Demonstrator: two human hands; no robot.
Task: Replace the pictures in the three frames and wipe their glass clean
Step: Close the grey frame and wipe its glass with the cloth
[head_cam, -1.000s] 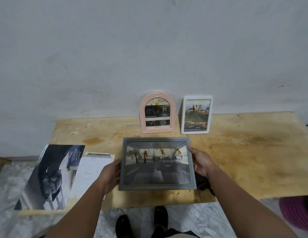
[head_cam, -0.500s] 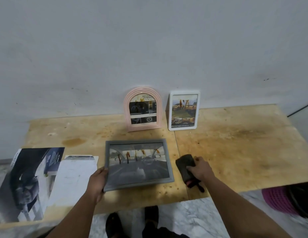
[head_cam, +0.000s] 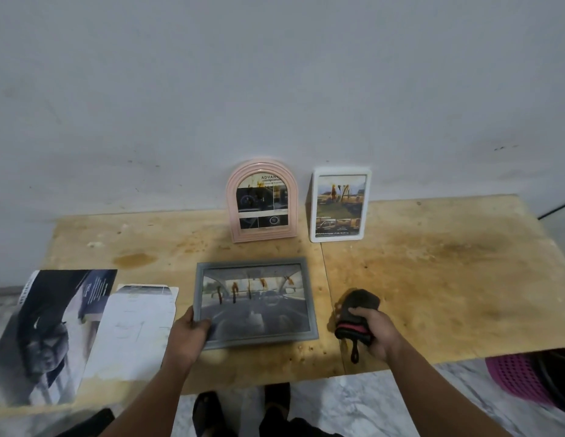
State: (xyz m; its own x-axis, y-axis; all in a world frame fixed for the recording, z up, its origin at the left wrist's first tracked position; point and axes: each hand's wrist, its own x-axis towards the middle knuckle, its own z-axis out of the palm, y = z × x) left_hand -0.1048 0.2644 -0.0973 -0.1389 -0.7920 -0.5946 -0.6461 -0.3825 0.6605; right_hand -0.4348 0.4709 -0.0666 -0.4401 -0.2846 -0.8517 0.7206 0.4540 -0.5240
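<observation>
Now, at the far left of the bench lie a dark brochure and a loose white sheet, the sheet overlapping the brochure's right edge; neither plays a part in this step.

Next comes the left hand, thumb on top of the grey frame at its near-left corner, the other fingers hidden beneath, so this grip is pinching the frame and holding its near edge a little off the wood. The frame lies glass up in the middle of the bench, a car-interior picture already behind the glass and reddish-brown streaks across its upper part.

Behind it the pink arched frame and the white frame stand upright against the wall, near each other but apart, both with pictures in them.

To the right, the right hand is curled round a dark cloth with a pink band, which hovers just beside the frame's right edge and not yet on the glass.

The step in hand looks to be wiping this glass. To do it well, the left hand should set the frame flat or brace it firmly at that corner, thumb kept off the pane, so the strokes do not push it about. The cloth should go over the streaks first with steady pressure, then run edge to edge and into the corners.
</observation>
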